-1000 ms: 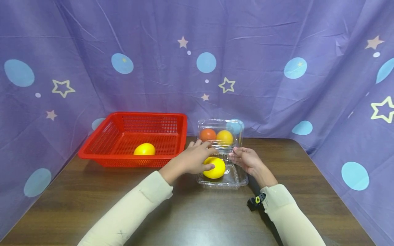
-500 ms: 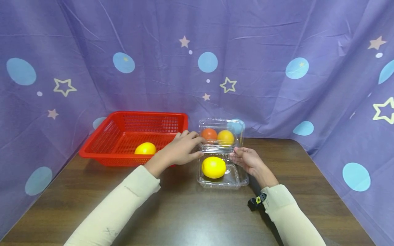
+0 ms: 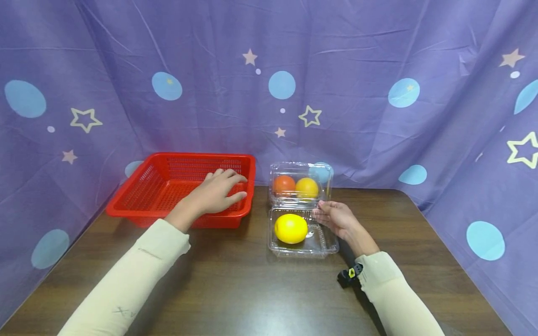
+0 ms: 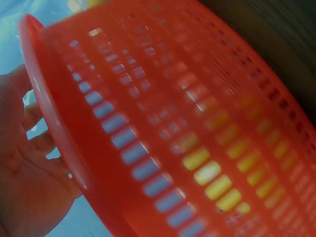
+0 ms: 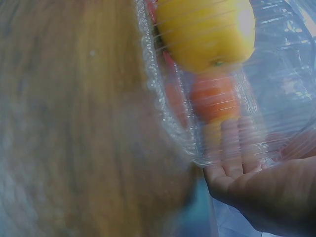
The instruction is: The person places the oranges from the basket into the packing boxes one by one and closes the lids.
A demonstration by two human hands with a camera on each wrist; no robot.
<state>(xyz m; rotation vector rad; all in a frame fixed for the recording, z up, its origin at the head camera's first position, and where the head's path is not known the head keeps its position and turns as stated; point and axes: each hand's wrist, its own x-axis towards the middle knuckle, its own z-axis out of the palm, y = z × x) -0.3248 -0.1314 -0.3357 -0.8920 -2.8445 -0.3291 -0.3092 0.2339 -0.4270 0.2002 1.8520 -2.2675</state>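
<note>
My left hand [image 3: 214, 193] hovers over the red plastic basket [image 3: 248, 186] with fingers spread and nothing in them. It covers the basket's yellow fruit in the head view; the left wrist view shows yellow fruit [image 4: 212, 177] through the slots. My right hand [image 3: 338, 221] holds the side of a clear hinged plastic container [image 3: 323, 247] between thumb and fingers. One oval yellow fruit [image 3: 291, 228] sits in its front half. Through the raised rear half show an orange-red fruit [image 3: 284, 185] and an orange-yellow one [image 3: 307, 187]; whether they lie inside or behind it I cannot tell.
Everything stands on a brown wooden table [image 3: 252, 284]. A purple curtain [image 3: 344, 93] with stars and blue dots hangs right behind the basket and container. A black strap device [image 3: 350, 275] sits at the right wrist.
My left hand has let go of the yellow fruit in the container's front half and moved left to above the basket. My right hand has stayed at the container.
</note>
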